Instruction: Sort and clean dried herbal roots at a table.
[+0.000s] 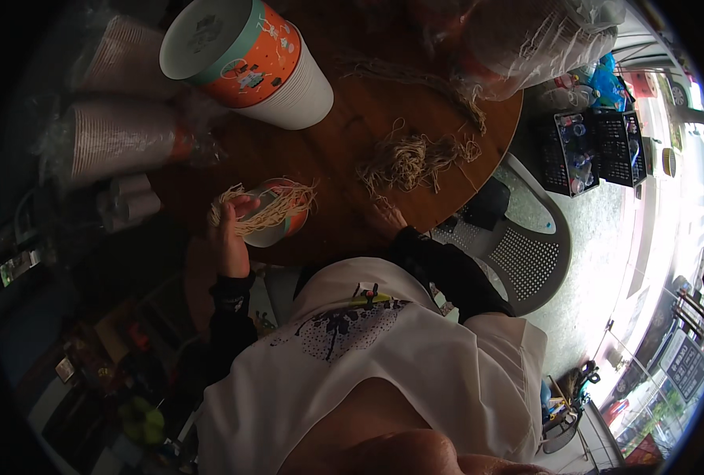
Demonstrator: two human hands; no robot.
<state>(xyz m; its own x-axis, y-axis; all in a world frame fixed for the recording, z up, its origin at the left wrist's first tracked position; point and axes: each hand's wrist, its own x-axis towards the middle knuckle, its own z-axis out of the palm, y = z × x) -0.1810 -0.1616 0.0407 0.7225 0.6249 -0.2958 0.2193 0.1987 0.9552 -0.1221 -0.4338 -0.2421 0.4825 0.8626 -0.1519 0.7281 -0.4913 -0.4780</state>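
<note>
My left hand is closed round a bundle of thin tan noodle-like strands. The bundle lies across the mouth of a paper bucket with an orange and teal print, and loose ends hang past its rim. My right hand rests low at the near edge of the round wooden table, its fingers stretched toward a tangled pile of the same strands. Its fingertips are close to the pile's near strands and partly in shadow; I see nothing held in them.
A tall stack of paper buckets stands at the far left of the table. Plastic-wrapped stacks of buckets lie further left, and another wrapped stack is at the far right. A grey chair and black crates are to the right.
</note>
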